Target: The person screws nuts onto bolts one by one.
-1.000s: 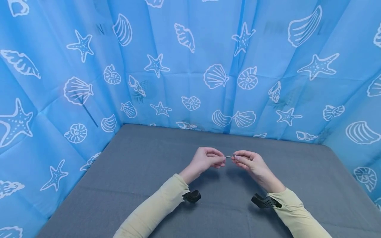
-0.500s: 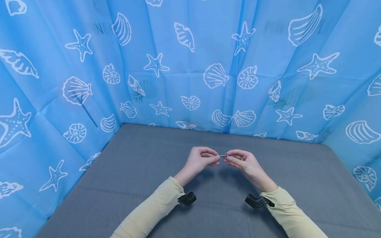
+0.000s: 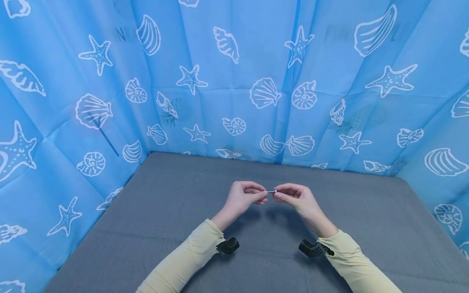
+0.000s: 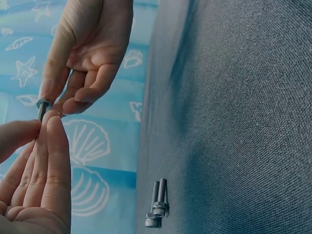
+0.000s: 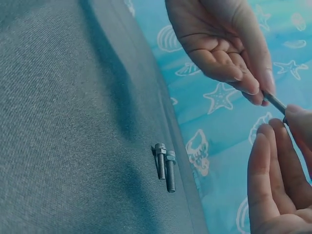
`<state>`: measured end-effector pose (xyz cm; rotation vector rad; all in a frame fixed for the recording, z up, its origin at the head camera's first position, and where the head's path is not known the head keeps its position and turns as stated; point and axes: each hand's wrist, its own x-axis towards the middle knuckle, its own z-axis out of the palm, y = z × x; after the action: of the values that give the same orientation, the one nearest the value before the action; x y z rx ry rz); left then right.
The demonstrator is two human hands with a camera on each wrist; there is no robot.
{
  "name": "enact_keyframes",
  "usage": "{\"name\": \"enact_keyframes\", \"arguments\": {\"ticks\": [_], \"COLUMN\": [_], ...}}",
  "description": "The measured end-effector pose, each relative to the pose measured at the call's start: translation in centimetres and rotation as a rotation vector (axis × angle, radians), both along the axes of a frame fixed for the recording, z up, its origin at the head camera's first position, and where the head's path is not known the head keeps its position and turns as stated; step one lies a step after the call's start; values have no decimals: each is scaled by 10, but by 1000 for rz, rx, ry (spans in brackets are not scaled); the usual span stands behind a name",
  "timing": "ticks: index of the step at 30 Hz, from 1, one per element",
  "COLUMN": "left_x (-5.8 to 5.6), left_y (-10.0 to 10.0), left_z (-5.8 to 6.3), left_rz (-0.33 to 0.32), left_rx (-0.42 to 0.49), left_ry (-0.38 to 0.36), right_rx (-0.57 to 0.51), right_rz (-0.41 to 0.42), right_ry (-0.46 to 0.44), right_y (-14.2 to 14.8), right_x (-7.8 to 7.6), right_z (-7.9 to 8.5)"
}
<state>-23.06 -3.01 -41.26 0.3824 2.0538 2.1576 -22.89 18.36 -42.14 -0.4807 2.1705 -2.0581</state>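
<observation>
Between both hands, raised above the table, is a slim metal bolt (image 3: 270,191) held roughly level. My left hand (image 3: 244,199) pinches its left end between thumb and fingers. The thumb and index finger of my right hand (image 3: 299,198) grip the other end. There, in the left wrist view, a small round metal rim (image 4: 44,103) shows under the right thumb; whether it is the bolt's head or a nut I cannot tell. The right wrist view shows the bare shank (image 5: 276,103) between the fingertips.
Two bolts with nuts (image 4: 159,207) lie side by side on the grey cloth-covered table (image 3: 176,191); the hands seem to hide them from the head view. A blue curtain (image 3: 220,106) with white shells surrounds the table. Each wrist wears a black camera mount (image 3: 229,245).
Both hands have drifted left together with the bolt, mostly in the first half second. The right fingertips have shifted slightly on their end of the bolt.
</observation>
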Motion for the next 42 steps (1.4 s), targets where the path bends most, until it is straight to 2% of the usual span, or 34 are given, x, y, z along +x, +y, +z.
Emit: {"name": "enact_keyframes", "arguments": {"ticks": [5,11,17,23,28,35,42], "left_x": [2,3,5,5,4,3,5], "left_y": [0,1,2,2,2,2,0], "left_z": [0,3,6,9,8,4,3], "left_rz": [20,40,50,33,16,-8,-14], "left_rx": [28,31,21,23,2,22,43], "left_ry": [-10,33,75,98,94,62,56], "right_rx": [17,2,-12,29,74,59,127], "right_rz": [-33,-65,-81,-93,-74,-9,-25], "right_ry": [54,86,85,70,65,54,61], "right_y": [-3,-5,-6,-5,-3,-1,-2], "right_x": [2,5,7,6,5,4,5], "right_z": [-1,0,1,4,9,11,12]}}
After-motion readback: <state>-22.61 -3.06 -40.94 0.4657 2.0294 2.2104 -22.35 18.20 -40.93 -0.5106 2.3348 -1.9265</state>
